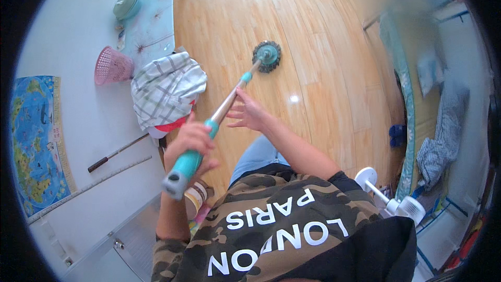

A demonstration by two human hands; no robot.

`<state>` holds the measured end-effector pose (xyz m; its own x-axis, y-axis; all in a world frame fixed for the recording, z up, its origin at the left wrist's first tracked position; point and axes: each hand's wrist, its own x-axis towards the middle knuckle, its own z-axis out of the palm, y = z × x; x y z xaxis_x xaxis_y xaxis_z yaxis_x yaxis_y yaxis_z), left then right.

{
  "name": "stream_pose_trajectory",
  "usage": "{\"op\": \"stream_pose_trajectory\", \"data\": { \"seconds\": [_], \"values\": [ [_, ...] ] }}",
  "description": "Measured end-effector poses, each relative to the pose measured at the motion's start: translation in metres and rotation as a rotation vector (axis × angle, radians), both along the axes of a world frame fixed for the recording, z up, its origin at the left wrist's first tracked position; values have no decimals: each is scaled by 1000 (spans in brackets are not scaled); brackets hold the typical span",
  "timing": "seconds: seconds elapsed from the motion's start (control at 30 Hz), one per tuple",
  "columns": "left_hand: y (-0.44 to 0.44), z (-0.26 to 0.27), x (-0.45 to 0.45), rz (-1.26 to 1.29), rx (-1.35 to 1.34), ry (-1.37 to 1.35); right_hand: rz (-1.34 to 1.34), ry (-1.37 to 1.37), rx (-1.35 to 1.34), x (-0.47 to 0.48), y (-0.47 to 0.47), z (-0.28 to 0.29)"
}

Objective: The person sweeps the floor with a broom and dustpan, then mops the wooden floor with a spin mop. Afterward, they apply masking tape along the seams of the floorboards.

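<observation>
A long-handled round brush mop slants across the view, with a metal pole (226,105) and a teal grip (188,166) that ends in a grey cap near me. Its round teal head (267,54), ringed with dark bristles, rests on the wood floor. My left hand (191,141), blurred, is wrapped around the upper part of the grip. Farther down, my right hand (248,112) is beside the metal pole with its fingers spread. Its thumb and fingertips meet the pole's edge without closing around it.
Plaid cloth (168,88) covers something on my left, by a pink mesh basket (113,65) and a light-blue table (154,15). A bed (422,125) with a dark-blue frame and a white fan (407,208) are on my right. Blue slippers (397,136) lie by the bed.
</observation>
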<state>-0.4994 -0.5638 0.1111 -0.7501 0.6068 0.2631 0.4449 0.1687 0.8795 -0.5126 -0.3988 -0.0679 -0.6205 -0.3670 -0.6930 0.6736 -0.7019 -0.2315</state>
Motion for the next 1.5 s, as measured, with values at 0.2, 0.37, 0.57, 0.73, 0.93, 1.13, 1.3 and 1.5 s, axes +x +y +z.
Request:
{"op": "stream_pose_trajectory", "data": {
  "seconds": [0.2, 0.37, 0.57, 0.73, 0.93, 1.13, 1.3, 1.5],
  "values": [
    [-39, 75, -3, -233, 170, -585, -267, -412, -170, -91, -31, -70],
    [-57, 54, 57, 323, -358, -1087, -142, -651, 155, -71, -52, -161],
    [-72, -15, 200, 553, -1021, -1424, 285, -675, 532, -22, -35, -198],
    [1, -14, 196, 664, -984, -1832, 548, -626, 743, -31, 13, -199],
    [151, -108, 26, 711, -838, -1575, 586, -230, 1004, -161, 113, -275],
    [318, -220, -104, 590, -438, -1493, 814, -38, 1389, -395, 280, -313],
    [284, -199, -32, 742, -281, -1815, 875, -24, 1478, -302, 253, -313],
    [219, -79, 164, 863, -499, -1914, 757, -59, 1231, -53, 205, -237]
  ]
}}
